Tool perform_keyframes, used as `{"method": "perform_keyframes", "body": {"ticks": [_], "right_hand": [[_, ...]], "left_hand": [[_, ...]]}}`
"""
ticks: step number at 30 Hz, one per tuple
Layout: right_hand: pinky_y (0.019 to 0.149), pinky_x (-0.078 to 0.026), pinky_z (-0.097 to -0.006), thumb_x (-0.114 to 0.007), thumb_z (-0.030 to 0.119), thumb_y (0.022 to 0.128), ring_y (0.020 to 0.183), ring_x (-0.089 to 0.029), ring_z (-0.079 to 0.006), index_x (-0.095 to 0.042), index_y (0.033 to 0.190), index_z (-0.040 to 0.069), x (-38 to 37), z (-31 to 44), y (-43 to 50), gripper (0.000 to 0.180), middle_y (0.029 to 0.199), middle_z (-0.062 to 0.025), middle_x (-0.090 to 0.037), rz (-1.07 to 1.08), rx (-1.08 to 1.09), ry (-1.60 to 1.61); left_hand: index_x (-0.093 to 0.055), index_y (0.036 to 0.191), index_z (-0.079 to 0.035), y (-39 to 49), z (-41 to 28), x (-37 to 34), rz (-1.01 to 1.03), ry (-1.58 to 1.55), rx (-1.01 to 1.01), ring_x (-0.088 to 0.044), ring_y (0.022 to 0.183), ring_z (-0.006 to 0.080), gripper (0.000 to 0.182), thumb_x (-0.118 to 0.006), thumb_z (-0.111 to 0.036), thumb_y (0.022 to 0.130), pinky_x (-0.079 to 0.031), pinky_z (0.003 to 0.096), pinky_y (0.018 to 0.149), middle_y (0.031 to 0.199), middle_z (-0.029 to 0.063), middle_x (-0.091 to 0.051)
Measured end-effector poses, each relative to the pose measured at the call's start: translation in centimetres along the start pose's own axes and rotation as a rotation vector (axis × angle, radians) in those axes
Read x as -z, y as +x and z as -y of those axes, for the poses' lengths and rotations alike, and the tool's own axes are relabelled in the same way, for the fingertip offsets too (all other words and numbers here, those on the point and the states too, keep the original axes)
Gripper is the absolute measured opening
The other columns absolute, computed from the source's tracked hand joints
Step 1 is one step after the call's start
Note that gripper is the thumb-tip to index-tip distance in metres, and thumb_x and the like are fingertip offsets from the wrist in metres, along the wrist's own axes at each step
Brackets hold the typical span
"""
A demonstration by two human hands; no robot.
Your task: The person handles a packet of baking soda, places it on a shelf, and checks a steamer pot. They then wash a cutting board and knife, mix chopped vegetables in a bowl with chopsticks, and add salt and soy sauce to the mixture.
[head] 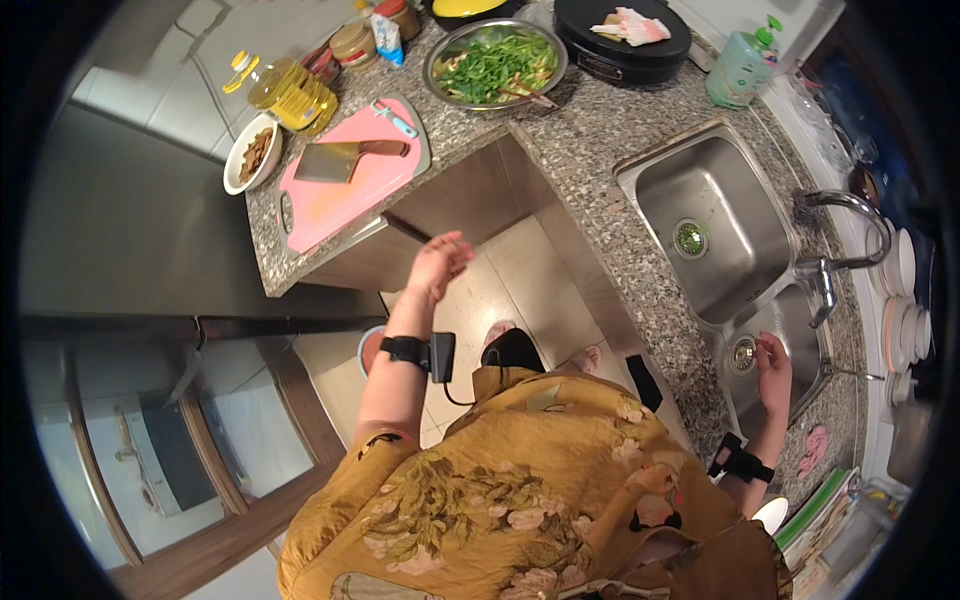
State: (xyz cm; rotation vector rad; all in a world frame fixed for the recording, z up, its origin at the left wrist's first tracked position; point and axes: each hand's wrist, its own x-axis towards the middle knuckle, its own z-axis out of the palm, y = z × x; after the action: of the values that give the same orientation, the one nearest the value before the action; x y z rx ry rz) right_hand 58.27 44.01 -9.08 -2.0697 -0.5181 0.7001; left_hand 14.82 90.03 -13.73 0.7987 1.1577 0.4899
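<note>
My left hand (441,264) hangs above the tiled floor, its fingers loosely curled and holding nothing. Nearest to it is the counter edge with a pink cutting board (351,201). On the board lie a cleaver (327,163) and a peeler (399,120) with a light blue handle. My right hand (772,371) is over the smaller basin (772,409) of a steel double sink, fingers slightly bent and nothing seen in them. Green scraps sit at the drain (690,238) of the larger basin (739,202).
A steel bowl (429,82) of chopped greens with chopsticks stands at the corner. Beside it is a black electric pan (600,56). An oil bottle (296,94) and a white bowl (231,169) of brown pieces are at left. A faucet (862,259) arches over the sink.
</note>
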Motion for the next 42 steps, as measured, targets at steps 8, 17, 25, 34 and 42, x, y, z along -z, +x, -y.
{"method": "perform_keyframes", "body": {"ticks": [8, 17, 25, 34, 42], "right_hand": [[0.084, -0.048, -0.0247, -0.059, 0.006, 0.094, 0.094, -0.059, -0.0094, -0.059, 0.121, 0.003, -13.0, 8.1, 2.2, 0.027, 0.105, -0.0031, -0.065, 0.279, 0.188, 0.043], [0.079, -0.051, -0.0369, -0.059, 0.015, 0.091, 0.09, -0.065, -0.0298, -0.062, 0.111, 0.004, -38.2, 24.9, 6.8, 0.024, 0.1, -0.0159, -0.066, 0.538, 0.647, -0.157], [0.082, -0.052, -0.0463, -0.063, 0.021, 0.086, 0.096, -0.063, -0.0366, -0.063, 0.107, 0.006, -60.0, 38.6, 15.8, 0.026, 0.104, -0.0178, -0.063, 0.312, 0.81, -0.557], [0.086, -0.051, -0.0476, -0.066, 0.022, 0.08, 0.101, -0.062, -0.0371, -0.063, 0.104, 0.004, -67.0, 41.2, 20.9, 0.03, 0.105, -0.021, -0.063, 0.276, 0.638, -0.809], [0.083, -0.052, -0.047, -0.061, 0.031, 0.087, 0.099, -0.063, -0.0361, -0.059, 0.115, 0.006, -65.8, 41.6, 18.3, 0.037, 0.111, -0.0169, -0.062, 0.263, 0.876, -0.725]], "left_hand": [[-0.056, 0.122, -0.01, 1.0, -4.8, 6.4, -0.201, 0.179, -0.197, -0.062, 0.089, 0.0112, 0.029, -0.054, -0.012, 0.094, -0.046, 0.0269, 0.076, 0.102, 0.0011, -0.065], [-0.058, 0.122, -0.005, 1.6, -5.7, 18.7, -0.115, 0.395, -0.308, -0.061, 0.089, 0.0094, 0.028, -0.058, -0.011, 0.095, -0.045, 0.022, 0.075, 0.1, -0.0001, -0.063], [-0.058, 0.12, 0.002, -3.6, -5.7, 31.8, -0.411, 0.347, -0.325, -0.06, 0.09, 0.0105, 0.026, -0.057, -0.006, 0.095, -0.049, 0.0241, 0.083, 0.097, 0.0037, -0.064], [-0.059, 0.12, -0.006, -8.2, -0.8, 34.8, -0.475, 0.284, -0.219, -0.059, 0.088, 0.0092, 0.026, -0.059, -0.015, 0.096, -0.044, 0.0224, 0.076, 0.095, -0.0014, -0.063], [-0.062, 0.115, 0.0, -5.2, -3.6, 34.7, -0.534, 0.411, -0.342, -0.06, 0.083, 0.0099, 0.024, -0.06, -0.013, 0.095, -0.05, 0.0257, 0.078, 0.092, 0.0038, -0.066]]}}
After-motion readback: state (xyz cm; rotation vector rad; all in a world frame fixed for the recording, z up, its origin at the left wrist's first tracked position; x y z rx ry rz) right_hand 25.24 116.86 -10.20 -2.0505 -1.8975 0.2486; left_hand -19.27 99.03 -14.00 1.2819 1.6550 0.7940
